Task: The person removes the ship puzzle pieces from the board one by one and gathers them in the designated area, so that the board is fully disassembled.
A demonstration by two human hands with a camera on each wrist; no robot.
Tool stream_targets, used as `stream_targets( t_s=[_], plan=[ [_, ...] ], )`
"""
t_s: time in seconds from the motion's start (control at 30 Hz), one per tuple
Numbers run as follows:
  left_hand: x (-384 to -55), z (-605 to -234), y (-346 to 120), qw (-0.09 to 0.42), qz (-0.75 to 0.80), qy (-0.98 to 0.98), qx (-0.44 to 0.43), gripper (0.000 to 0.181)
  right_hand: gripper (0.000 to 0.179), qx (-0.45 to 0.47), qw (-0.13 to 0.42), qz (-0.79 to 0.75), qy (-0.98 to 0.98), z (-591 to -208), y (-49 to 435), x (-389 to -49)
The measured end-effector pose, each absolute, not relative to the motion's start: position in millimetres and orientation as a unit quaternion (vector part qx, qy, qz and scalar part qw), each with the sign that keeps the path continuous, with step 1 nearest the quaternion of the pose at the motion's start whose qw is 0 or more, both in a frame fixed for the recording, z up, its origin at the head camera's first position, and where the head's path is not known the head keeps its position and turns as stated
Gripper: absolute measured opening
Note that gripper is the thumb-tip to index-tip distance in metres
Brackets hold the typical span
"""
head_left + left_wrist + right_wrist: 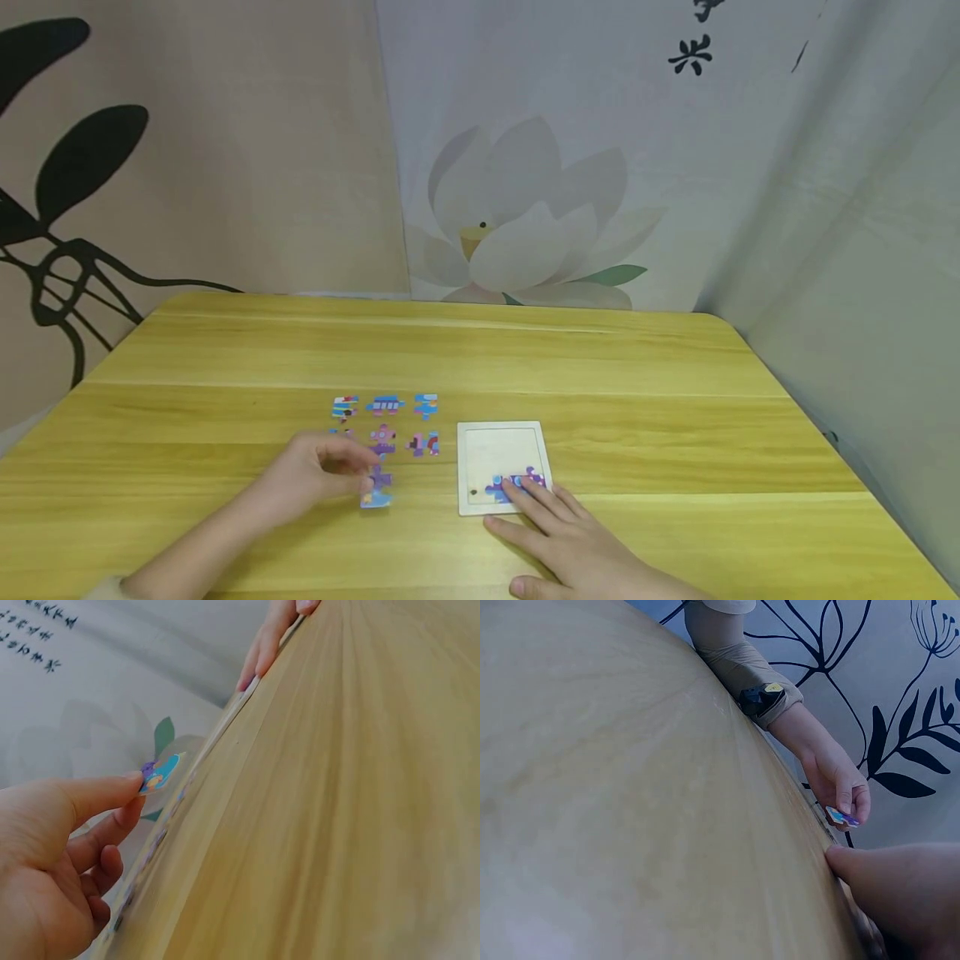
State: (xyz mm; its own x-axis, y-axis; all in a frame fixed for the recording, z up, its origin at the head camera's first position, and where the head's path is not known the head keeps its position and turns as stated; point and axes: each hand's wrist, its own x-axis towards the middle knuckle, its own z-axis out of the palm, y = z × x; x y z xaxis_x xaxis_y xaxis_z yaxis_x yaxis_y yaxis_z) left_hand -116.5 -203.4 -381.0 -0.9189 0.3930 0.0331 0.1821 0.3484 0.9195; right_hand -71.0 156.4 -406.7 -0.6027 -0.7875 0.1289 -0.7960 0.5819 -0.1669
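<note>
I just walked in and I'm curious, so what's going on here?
A person is doing a jigsaw. Their left hand pinches a purple-and-blue piece above the table, left of the tray. Their right hand lies over the tray's near right corner, fingertips at the placed pieces. Most of the tray is bare, and more loose pieces lie to its left.

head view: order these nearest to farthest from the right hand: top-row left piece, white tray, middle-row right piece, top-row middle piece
1. White tray: the right hand has fingers over it
2. Middle-row right piece: just left of the tray
3. Top-row middle piece: farther left, farther back
4. Top-row left piece: left end of that row
</note>
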Motion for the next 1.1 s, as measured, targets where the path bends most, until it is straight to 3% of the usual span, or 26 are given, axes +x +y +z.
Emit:
stream_targets(
  t_s=[1.1],
  plan=[
    [-118.6,-383.3,-247.7,0.093,0.468,0.864,0.163,0.025,0.057,0.448,0.026,0.101,-0.888,-407.0,156.5,-71.5]
  ],
)
